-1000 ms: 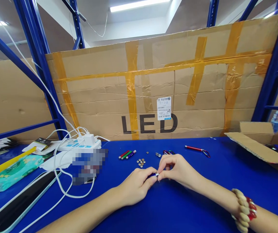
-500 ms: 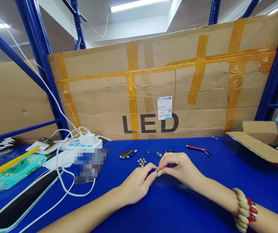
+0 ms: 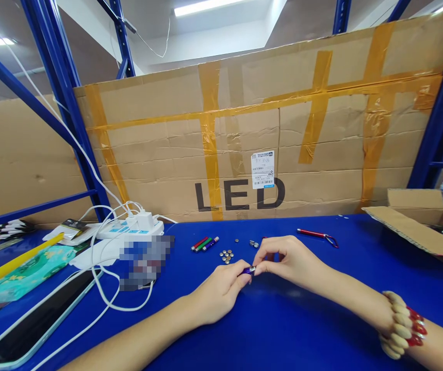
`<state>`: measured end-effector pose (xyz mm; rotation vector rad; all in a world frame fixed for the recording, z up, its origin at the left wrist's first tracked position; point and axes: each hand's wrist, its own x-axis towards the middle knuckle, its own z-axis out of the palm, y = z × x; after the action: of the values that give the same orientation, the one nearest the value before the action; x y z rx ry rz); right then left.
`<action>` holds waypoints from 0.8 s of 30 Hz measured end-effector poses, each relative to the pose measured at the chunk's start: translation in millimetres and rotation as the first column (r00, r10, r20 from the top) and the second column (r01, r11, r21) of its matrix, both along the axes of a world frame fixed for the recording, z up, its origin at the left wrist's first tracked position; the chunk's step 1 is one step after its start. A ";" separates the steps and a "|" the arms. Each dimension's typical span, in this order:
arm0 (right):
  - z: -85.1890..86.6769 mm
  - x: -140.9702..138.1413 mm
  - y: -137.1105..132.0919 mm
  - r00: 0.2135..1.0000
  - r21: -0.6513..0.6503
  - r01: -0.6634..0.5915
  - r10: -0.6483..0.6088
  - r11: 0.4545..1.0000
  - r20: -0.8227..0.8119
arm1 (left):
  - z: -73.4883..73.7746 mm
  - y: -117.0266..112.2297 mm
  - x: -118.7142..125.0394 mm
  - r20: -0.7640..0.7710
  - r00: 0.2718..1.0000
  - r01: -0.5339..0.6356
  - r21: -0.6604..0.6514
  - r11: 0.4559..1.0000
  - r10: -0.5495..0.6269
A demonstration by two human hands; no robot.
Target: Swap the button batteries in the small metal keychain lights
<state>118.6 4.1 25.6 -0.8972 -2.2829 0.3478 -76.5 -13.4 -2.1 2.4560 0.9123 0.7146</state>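
Between my hands is a small purple metal tube (image 3: 248, 270) with a silver end, like the barrel of a mini flashlight. My left hand (image 3: 221, 293) is closed on it with thumb and forefinger. The fingertips of my right hand (image 3: 283, 257) pinch at its silver end; whether they hold a separate small part there is hidden. Just beyond lie several button cells (image 3: 226, 256) and a single one (image 3: 236, 240) apart. Small silver pieces (image 3: 253, 243) sit behind my right fingers. Red, green and purple tubes (image 3: 204, 243) lie side by side to the left.
A red tube with a carabiner (image 3: 316, 234) lies at the back right, near an open cardboard box (image 3: 414, 232). On the left are a power strip (image 3: 128, 228), white cables (image 3: 128, 310), a phone or tablet (image 3: 39, 319) and a teal packet (image 3: 28, 270). Taped cardboard (image 3: 167, 154) stands behind.
More of the purple tube now shows between my fingers, where only a small silver end showed before. My right hand has shifted slightly, its wrist moving right.
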 end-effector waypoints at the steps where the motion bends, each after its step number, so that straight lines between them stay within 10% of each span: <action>1: 0.3 0.6 -0.3 0.999 0.018 -0.018 0.017 1.000 0.030 | 0.0 -0.5 -0.2 -0.016 1.000 0.001 0.012 1.000 0.000; 8: -9.4 -2.2 -4.6 0.994 0.039 -0.102 0.100 0.994 0.044 | -2.5 -0.4 -1.0 -0.069 0.997 -0.011 0.086 0.996 0.016; 18: -9.7 -17.9 -16.2 0.978 -0.472 0.004 -0.101 0.882 -0.181 | -6.4 -0.6 0.0 -0.053 0.994 -0.088 0.159 0.983 0.098; 24: -8.3 -11.4 -6.5 0.984 -0.455 -0.007 -0.076 0.890 -0.163 | -3.0 1.4 3.4 -0.007 0.993 -0.118 0.117 0.986 0.120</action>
<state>107.1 -2.4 17.4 -1.0836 -2.0486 0.9391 -73.1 -12.0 -5.2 2.5270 1.0580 0.8135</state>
